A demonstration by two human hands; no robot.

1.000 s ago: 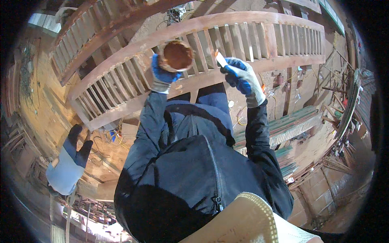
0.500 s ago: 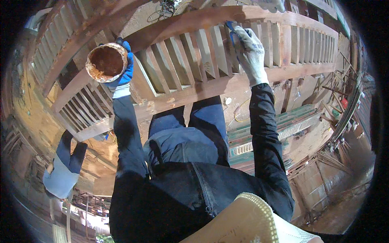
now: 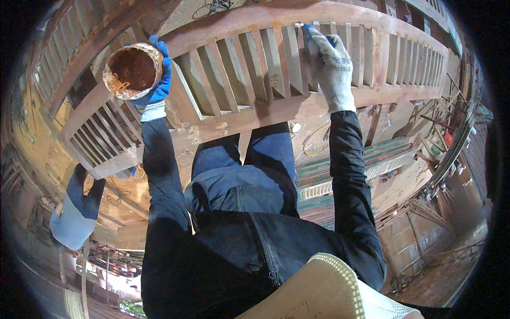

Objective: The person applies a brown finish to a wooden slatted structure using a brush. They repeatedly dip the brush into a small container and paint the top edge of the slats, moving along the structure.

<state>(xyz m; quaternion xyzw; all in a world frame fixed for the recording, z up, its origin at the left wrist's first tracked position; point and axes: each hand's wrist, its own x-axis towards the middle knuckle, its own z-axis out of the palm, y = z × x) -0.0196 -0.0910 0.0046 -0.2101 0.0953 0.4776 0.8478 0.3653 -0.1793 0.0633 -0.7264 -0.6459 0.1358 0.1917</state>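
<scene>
My left hand [image 3: 159, 80], in a blue-coated glove with a pale cuff, is closed around a round tub [image 3: 108, 80]. Its rim is crusted, and reddish-brown paste [image 3: 135, 69] shows inside. The tub is held above the left part of a long slatted wooden frame [image 3: 223, 127]. My right hand [image 3: 332, 64], in a greyish-white glove with blue fingertips, is closed in a pinch at the frame's upper rail [image 3: 212, 34]. A small pale bit shows at its fingertips, too small to name. Orange-brown patches mark the rail just left of these fingers.
Another slatted frame [image 3: 58, 58] lies at the far left. A person [image 3: 74, 212] in a light blue top is at the lower left. Stacked green and brown slatted pieces [image 3: 356, 170] lie on the right, near a thin yellow cord [image 3: 313, 151]. Sticks are heaped farther right.
The tub in my left hand has moved slightly up and left, showing more paste. My right fingers have shifted slightly up against the upper rail. The shadow on the upper rail has lessened.
</scene>
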